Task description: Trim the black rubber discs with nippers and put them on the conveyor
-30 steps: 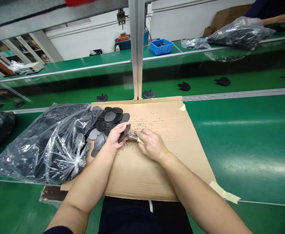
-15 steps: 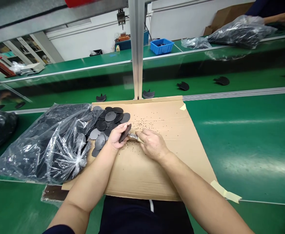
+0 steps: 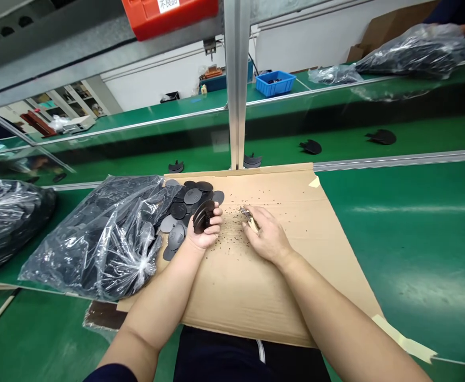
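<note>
My left hand (image 3: 208, 236) is closed round a black round plastic part (image 3: 203, 216), its ribbed inner side turned up towards me. In my right hand (image 3: 271, 236) is a pair of nippers (image 3: 247, 214) with a metal head and pale handles. The nippers point up and left, apart from the part. Left of and behind my left hand lies a loose pile of black and grey oval discs (image 3: 193, 197). Small black bits (image 3: 232, 233) are strewn over the cardboard sheet (image 3: 248, 297) between and around my hands.
A large clear bag (image 3: 97, 239) of dark parts lies left, another bag (image 3: 9, 223) beyond it. Behind a metal post (image 3: 237, 95), black parts (image 3: 311, 147) sit on a green conveyor. A blue bin (image 3: 275, 84) stands farther back. A red bin (image 3: 172, 16) hangs overhead.
My hands have drawn apart; the nippers have moved off the part to the right. My left hand has turned the part so its inner side shows. The whole view has shifted.
</note>
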`<state>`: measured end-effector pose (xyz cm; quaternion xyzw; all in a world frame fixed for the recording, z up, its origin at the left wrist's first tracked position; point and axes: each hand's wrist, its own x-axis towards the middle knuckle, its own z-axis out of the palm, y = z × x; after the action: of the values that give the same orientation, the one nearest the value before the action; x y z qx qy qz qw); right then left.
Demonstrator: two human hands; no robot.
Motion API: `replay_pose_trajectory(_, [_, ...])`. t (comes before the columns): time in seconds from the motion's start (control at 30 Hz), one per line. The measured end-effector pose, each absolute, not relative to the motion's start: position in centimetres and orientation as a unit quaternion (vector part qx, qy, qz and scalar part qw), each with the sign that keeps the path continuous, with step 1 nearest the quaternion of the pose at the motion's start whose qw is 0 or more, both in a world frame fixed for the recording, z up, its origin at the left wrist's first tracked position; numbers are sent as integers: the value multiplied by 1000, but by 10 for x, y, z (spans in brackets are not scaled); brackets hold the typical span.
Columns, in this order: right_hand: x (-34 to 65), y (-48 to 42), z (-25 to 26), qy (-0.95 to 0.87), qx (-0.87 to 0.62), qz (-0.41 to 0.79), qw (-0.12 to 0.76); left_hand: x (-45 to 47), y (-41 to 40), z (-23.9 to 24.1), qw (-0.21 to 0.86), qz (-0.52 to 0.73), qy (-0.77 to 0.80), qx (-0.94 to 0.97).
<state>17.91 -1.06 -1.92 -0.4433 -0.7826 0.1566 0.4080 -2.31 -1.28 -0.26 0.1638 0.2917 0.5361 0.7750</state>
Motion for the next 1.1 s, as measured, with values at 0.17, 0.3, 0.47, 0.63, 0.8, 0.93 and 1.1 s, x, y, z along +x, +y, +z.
replay_pose_trajectory(0.17, [178,-11,-19,-773,-438,147,436,-26,-11,-6,765,551,291,164])
replay_pose_trajectory(0.3, [180,-10,-21,-768,-455,122,434,-22,-10,-1,780,558,256,117])
replay_pose_trajectory(0.47, [183,-2,-28,-764,-469,100,431,-19,-11,11,775,575,260,46])
replay_pose_trajectory(0.63, [183,0,-35,-768,-468,92,428,-49,8,31,689,608,368,143])
replay_pose_trajectory(0.8, [181,-1,-37,-777,-473,90,405,-130,88,58,358,669,590,275])
replay_pose_trajectory(0.93, [180,0,-37,-778,-481,99,393,-206,151,64,25,540,739,401])
replay_pose_trajectory(1.1, [180,0,-36,-781,-491,103,373,-243,191,34,-26,314,816,484])
